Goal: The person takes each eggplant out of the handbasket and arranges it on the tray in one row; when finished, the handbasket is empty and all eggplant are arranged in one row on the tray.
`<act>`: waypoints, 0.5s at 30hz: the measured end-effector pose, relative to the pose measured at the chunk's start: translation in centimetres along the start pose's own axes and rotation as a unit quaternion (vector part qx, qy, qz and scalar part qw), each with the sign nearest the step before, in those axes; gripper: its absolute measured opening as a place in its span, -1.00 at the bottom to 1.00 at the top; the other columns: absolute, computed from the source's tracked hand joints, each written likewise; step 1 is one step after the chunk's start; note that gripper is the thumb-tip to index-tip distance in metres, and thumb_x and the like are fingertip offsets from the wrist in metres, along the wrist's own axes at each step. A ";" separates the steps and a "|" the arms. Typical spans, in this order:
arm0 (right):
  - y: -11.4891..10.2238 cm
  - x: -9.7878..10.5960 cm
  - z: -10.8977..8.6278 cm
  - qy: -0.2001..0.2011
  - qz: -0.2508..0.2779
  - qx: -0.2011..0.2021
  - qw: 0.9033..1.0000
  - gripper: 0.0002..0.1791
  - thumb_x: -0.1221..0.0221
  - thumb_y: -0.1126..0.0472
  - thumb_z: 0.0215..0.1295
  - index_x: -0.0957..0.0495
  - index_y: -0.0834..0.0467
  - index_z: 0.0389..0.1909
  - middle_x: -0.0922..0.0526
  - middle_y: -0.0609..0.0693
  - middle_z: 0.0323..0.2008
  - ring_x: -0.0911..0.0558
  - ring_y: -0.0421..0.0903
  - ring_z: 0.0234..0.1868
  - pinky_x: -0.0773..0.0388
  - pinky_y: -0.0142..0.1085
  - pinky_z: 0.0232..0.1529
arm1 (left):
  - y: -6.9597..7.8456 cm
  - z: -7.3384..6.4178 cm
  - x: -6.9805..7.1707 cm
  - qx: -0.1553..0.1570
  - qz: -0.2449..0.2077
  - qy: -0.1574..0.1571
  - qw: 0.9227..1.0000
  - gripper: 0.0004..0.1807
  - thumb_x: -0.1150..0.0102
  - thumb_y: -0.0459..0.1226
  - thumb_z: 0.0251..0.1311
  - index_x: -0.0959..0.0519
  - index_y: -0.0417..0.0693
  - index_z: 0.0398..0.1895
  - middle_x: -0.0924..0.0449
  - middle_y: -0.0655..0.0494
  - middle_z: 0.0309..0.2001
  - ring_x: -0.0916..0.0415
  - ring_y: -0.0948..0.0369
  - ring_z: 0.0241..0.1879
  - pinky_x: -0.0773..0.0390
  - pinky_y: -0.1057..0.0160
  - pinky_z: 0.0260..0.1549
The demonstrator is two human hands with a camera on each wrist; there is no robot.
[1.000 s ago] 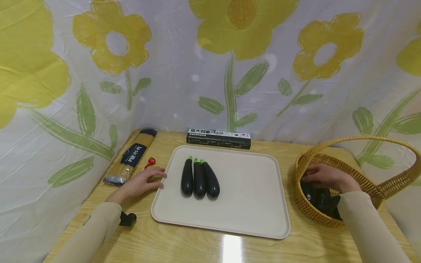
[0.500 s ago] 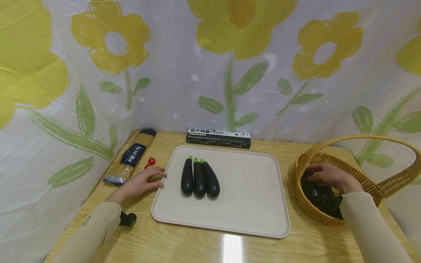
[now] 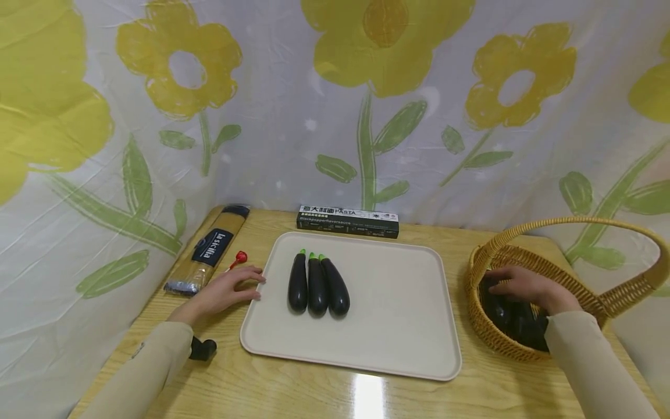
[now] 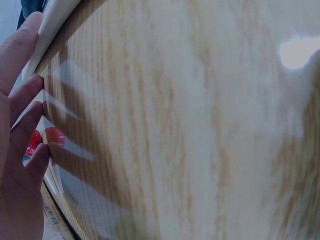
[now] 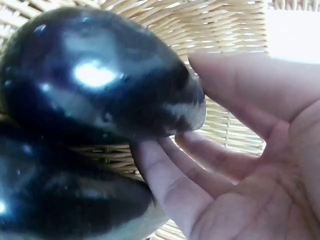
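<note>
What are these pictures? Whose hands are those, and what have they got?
There's no robot here, just a person. A camera on the person's head took the wide picture; one on each wrist took the close-ups. On the wooden table are a pale tray with three eggplants, a black pasta box, a long packet, a small red thing and a wicker basket. The left hand is at the tray's edge, holding nothing. The right hand is in the basket, its fingers around one end of another eggplant.

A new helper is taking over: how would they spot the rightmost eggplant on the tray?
Find the big pale tray. On its left half, three dark eggplants lie side by side. The rightmost eggplant slants most and borders the tray's bare side.
</note>
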State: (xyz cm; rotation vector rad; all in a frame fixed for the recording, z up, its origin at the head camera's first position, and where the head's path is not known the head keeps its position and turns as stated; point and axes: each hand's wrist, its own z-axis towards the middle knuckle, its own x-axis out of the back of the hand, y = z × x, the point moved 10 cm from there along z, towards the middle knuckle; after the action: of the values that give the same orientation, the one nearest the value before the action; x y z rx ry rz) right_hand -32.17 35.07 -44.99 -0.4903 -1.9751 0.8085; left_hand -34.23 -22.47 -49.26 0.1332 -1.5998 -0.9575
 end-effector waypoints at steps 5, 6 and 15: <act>0.1 -0.6 -0.1 -0.019 -0.014 -0.024 0.999 -0.23 -0.30 0.20 0.24 -0.21 0.48 0.35 -0.43 0.45 0.12 -0.55 0.08 -0.08 -0.60 -0.13 -0.23 | -0.1 0.0 0.0 0.004 -0.002 0.000 1.000 -0.63 -0.30 -0.07 0.22 -0.61 0.06 0.07 -0.37 -0.14 0.33 -0.19 -0.17 0.38 -0.15 -0.25 0.31; 0.2 -0.7 -0.1 -0.021 -0.011 -0.035 0.999 -0.20 -0.30 0.18 0.24 -0.19 0.46 0.37 -0.40 0.48 0.14 -0.55 0.11 -0.08 -0.60 -0.10 -0.24 | -0.1 0.0 0.0 0.004 -0.002 -0.001 1.000 -0.63 -0.30 -0.07 0.22 -0.61 0.06 0.07 -0.37 -0.14 0.33 -0.18 -0.17 0.38 -0.15 -0.25 0.31; -0.7 -0.2 -0.7 0.011 -0.014 -0.034 0.999 -0.21 -0.30 0.12 0.26 -0.22 0.43 0.36 -0.32 0.48 0.24 -0.54 0.01 -0.18 -0.61 -0.13 -0.31 | -0.1 0.0 -0.1 0.006 -0.005 -0.002 1.000 -0.62 -0.30 -0.05 0.22 -0.61 0.06 0.07 -0.37 -0.16 0.33 -0.16 -0.18 0.39 -0.15 -0.25 0.31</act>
State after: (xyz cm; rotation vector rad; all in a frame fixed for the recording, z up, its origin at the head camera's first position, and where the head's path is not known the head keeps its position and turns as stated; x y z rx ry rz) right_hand -31.48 34.64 -44.35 -0.5073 -1.9909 0.7171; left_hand -34.27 -22.53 -49.40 0.1476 -1.6100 -0.9560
